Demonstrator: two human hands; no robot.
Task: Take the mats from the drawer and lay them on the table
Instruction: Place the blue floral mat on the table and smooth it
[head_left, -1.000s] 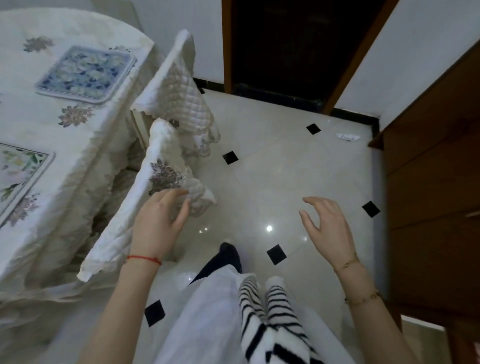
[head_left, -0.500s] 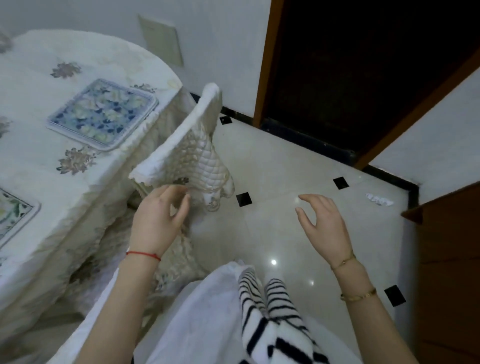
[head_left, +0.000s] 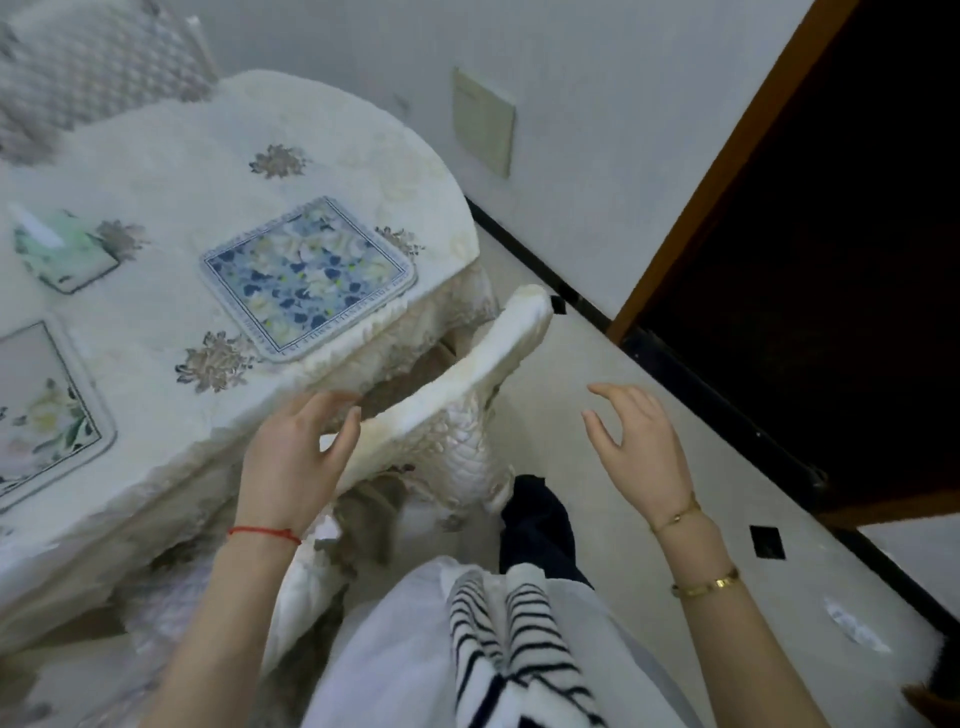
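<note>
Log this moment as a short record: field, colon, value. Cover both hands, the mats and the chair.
left hand: grips the top edge of the white quilted chair cover
right hand: in the air over the floor, fingers loosely curled, holds nothing
mats on table: blue floral square mat near the edge; pale floral mat at left
table: white embroidered tablecloth
drawer: not in view

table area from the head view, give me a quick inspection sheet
surface: table under a white embroidered cloth
job's things: blue floral mat lies flat near the table edge; a second floral mat lies at the left, cut off by the frame; drawer not seen
clutter: green tissue pack on the table
hands: left hand touches the white padded chair back, grip unclear; right hand open, holds nothing
cables: nothing seen
surroundings: tiled floor, dark doorway
</note>
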